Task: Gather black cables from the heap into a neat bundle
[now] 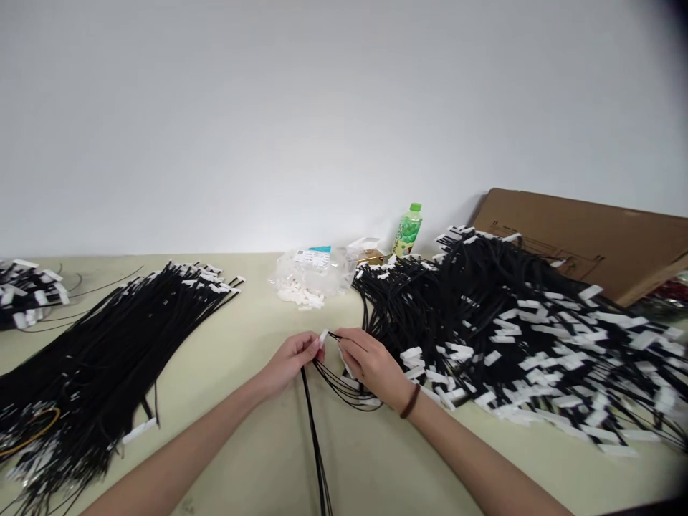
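Note:
My left hand (293, 360) pinches a small white connector (323, 335) between thumb and finger, at the middle of the table. Just right of it, my right hand (370, 362) closes on thin black wires that run to the connector. Below the hands, more black wires (317, 451) hang down toward the near edge, and a loop of them curves under my right hand. A few white pieces show partly behind my right fingers. Ahead of the hands, a pile of small white connectors (302, 294) spills by a clear plastic bag (333, 271).
Black cables (129, 337) lie bundled on the left of the pale table (236, 344), with another bunch at the far left. A large heap of white-tipped cables (484, 308) covers the right. Behind stand a green bottle (407, 231) and a cardboard box (570, 236).

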Demonstrator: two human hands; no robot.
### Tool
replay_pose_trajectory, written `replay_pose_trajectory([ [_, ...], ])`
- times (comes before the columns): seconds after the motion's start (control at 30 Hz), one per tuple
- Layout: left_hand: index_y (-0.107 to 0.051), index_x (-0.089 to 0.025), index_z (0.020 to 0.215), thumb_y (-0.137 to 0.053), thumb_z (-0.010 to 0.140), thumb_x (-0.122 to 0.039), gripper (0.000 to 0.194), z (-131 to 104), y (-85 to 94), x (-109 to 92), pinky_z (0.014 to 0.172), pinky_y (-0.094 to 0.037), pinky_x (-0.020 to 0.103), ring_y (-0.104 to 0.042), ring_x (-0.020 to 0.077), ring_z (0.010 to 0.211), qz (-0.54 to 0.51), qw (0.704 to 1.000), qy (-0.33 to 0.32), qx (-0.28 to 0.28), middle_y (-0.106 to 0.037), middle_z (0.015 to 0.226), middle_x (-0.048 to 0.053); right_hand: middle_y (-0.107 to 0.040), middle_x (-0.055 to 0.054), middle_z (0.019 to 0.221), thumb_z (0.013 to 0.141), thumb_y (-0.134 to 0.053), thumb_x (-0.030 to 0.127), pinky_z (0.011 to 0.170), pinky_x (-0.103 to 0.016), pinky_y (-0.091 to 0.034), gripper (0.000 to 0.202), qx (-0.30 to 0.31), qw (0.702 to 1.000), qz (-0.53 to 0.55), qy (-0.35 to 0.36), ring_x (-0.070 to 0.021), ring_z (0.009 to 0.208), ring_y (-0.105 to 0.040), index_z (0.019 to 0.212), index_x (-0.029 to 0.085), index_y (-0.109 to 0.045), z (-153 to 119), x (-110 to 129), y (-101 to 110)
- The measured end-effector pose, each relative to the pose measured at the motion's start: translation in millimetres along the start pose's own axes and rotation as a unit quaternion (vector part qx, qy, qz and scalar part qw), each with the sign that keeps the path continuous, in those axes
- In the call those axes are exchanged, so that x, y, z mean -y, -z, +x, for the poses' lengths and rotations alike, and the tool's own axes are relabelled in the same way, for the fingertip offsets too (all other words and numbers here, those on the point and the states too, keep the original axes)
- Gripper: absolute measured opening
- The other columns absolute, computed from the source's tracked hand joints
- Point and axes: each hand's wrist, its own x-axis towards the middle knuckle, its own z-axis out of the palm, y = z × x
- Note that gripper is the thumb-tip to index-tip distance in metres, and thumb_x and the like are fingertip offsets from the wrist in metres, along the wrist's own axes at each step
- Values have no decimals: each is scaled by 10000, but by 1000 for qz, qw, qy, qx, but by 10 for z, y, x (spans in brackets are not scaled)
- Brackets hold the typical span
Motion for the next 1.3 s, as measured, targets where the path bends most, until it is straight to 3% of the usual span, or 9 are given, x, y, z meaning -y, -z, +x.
replay_pose_trajectory([
  [0.27, -493, -153, 679, -388, 803, -488, 372, 40, 46, 13, 581, -302, 225, -398, 119, 616, 10, 1000, -8, 24, -481, 652, -1, -548, -110, 1057, 864, -364, 87, 878, -366, -459, 188, 9, 998, -59, 21, -181, 998, -493, 968, 125, -515, 12, 9, 7],
  [0.43, -485, -159, 669, -353, 816, -489, 384, 47, 45, 38, 600, -312, 230, -399, 123, 622, 27, 999, -15, 12, -463, 639, -9, -530, -110, 1091, 864, -362, 87, 893, -364, -447, 196, 45, 995, -88, 13, -183, 1015, -479, 976, 119, -520, 4, -10, -6],
  [0.73, -476, -162, 656, -320, 818, -504, 409, 55, 46, 51, 586, -309, 234, -396, 128, 611, 98, 995, -25, 11, -449, 624, -9, -537, -100, 1051, 857, -377, 89, 886, -351, -444, 170, 53, 994, -93, 8, -184, 983, -485, 944, 116, -521, 44, 39, 17],
  [1.03, -451, -174, 623, -341, 804, -520, 406, -4, -21, -84, 579, -301, 232, -386, 127, 601, 97, 995, -21, -13, -438, 607, -14, -557, -98, 1006, 838, -368, 69, 820, -360, -477, 186, 22, 998, -61, -2, -176, 909, -516, 885, 138, -534, 2, 48, 27],
  [1.3, -466, -171, 639, -346, 799, -527, 408, -22, -20, -70, 578, -299, 238, -392, 131, 605, 95, 995, -21, -18, -443, 604, -12, -560, -93, 1018, 836, -401, 69, 831, -351, -460, 171, 25, 997, -75, 10, -192, 916, -497, 903, 124, -548, 4, 25, 0],
])
